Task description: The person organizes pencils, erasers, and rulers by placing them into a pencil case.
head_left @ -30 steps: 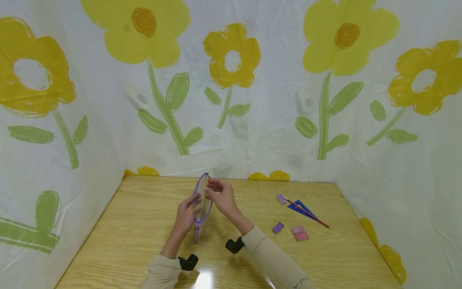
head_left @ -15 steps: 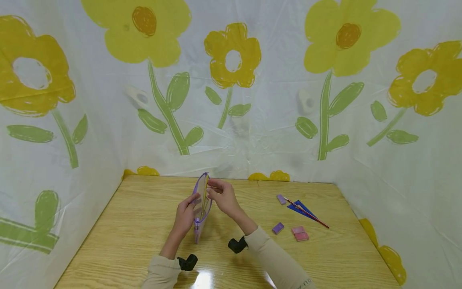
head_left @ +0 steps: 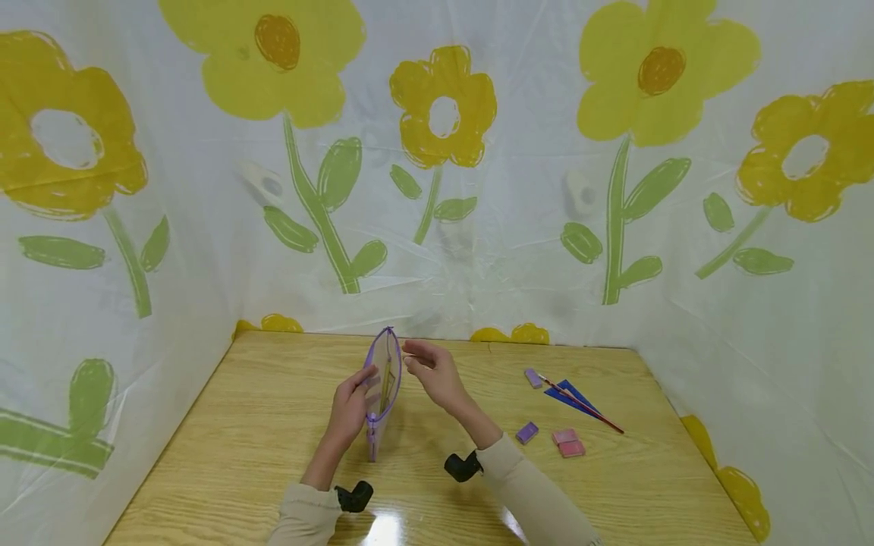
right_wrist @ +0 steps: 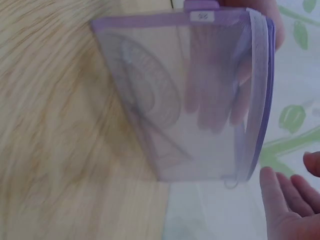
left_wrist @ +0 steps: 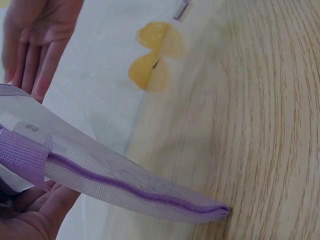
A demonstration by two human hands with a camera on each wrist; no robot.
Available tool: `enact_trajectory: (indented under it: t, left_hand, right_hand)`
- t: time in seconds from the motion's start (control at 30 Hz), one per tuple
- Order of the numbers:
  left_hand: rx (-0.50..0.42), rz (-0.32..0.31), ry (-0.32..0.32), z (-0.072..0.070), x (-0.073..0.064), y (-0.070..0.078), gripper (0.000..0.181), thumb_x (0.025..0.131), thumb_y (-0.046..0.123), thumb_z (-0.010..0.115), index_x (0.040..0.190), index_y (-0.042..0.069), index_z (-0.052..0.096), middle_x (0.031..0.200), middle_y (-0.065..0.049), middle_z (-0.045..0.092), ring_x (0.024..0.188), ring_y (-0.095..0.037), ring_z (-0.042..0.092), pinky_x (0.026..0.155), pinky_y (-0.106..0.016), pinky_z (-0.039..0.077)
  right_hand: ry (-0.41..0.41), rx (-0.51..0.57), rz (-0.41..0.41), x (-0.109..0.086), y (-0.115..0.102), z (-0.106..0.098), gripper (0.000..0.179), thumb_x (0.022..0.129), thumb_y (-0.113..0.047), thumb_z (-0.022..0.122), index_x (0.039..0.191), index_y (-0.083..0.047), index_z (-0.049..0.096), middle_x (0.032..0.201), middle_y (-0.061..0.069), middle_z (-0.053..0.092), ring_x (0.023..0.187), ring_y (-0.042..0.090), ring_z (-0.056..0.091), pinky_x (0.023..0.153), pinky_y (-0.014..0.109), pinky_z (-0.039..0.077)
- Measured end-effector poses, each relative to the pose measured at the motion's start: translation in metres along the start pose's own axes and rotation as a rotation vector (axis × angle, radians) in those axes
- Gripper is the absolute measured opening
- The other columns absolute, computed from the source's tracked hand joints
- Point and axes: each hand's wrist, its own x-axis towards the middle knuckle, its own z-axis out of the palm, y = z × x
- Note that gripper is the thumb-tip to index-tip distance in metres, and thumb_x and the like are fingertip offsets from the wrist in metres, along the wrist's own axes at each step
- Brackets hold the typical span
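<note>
My left hand [head_left: 350,409] grips a see-through mesh pencil pouch [head_left: 372,440] with purple trim, holding it on edge above the table with its zipped mouth spread apart. In the right wrist view, a round-edged protractor [right_wrist: 152,85] and a straight-edged shape show through the mesh pouch [right_wrist: 210,150]. A thin yellowish stick [head_left: 385,383] is inside the pouch in the head view; its kind is unclear. Just right of the mouth is my right hand [head_left: 440,377], holding nothing, its fingers extended and apart from the pouch.
On the right of the wooden table [head_left: 273,394] lie a purple eraser [head_left: 532,378], another purple block [head_left: 527,433] and two pink blocks [head_left: 569,442]. A thin red pencil or brush [head_left: 604,418] lies across a blue set square [head_left: 580,396]. Flowered cloth [head_left: 519,265] walls the back and sides.
My right hand has let go of the thin yellowish stick and drawn back to the right, out of the pouch's mouth. The stick sits lower in the pouch. My left hand stays put.
</note>
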Motion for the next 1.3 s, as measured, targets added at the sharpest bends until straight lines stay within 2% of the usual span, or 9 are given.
enact_trajectory:
  t: [0.2,0.5,0.8,1.0,1.13,1.3]
  left_hand:
    - [0.013,0.007,-0.011,0.000,-0.001,0.000,0.047,0.105,-0.003,0.022,0.147,-0.019,0.035,0.152,-0.035,0.038,0.141,-0.050,0.041,0.113,-0.053,0.045]
    - [0.014,0.000,-0.032,0.001,-0.001,0.003,0.048,0.104,-0.003,0.022,0.148,-0.019,0.034,0.154,-0.035,0.036,0.142,-0.049,0.039,0.114,-0.054,0.042]
    - [0.022,0.008,-0.033,0.001,0.001,0.000,0.048,0.104,-0.002,0.022,0.147,-0.019,0.035,0.154,-0.035,0.036,0.142,-0.049,0.040,0.114,-0.055,0.043]
    - [0.039,0.016,-0.028,0.000,-0.001,-0.002,0.048,0.103,-0.004,0.022,0.146,-0.020,0.035,0.152,-0.036,0.037,0.141,-0.050,0.040,0.113,-0.056,0.044]
    - [0.037,0.011,-0.027,0.001,-0.001,-0.001,0.048,0.103,-0.004,0.022,0.147,-0.019,0.036,0.153,-0.035,0.037,0.142,-0.050,0.040,0.113,-0.057,0.043]
    - [0.042,0.014,-0.032,0.002,0.001,-0.002,0.048,0.103,-0.004,0.023,0.147,-0.018,0.037,0.154,-0.035,0.037,0.142,-0.049,0.040,0.113,-0.057,0.043]
  right_hand:
    - [0.043,-0.012,-0.005,-0.015,0.012,-0.016,0.037,0.102,-0.002,0.058,0.137,0.007,0.057,0.136,0.028,0.060,0.122,0.043,0.061,0.098,0.023,0.057]
    - [0.037,0.004,-0.089,-0.048,0.026,-0.036,0.035,0.099,-0.004,0.063,0.132,0.007,0.060,0.126,0.033,0.063,0.115,0.045,0.063,0.097,0.028,0.058]
    - [0.023,0.029,0.001,-0.078,0.034,-0.053,0.036,0.098,-0.006,0.066,0.132,0.003,0.060,0.128,0.031,0.063,0.117,0.041,0.063,0.095,0.023,0.059]
    - [0.025,0.050,0.026,-0.096,0.040,-0.063,0.037,0.096,-0.004,0.068,0.131,0.006,0.060,0.125,0.038,0.059,0.114,0.042,0.063,0.091,0.023,0.060]
    - [0.024,-0.008,0.021,-0.107,0.042,-0.073,0.037,0.095,-0.001,0.068,0.130,0.007,0.060,0.121,0.040,0.058,0.111,0.040,0.063,0.093,0.026,0.061]
    - [0.026,-0.158,0.049,-0.122,0.039,-0.083,0.039,0.093,0.000,0.070,0.130,0.006,0.061,0.119,0.032,0.063,0.109,0.039,0.064,0.096,0.044,0.060]
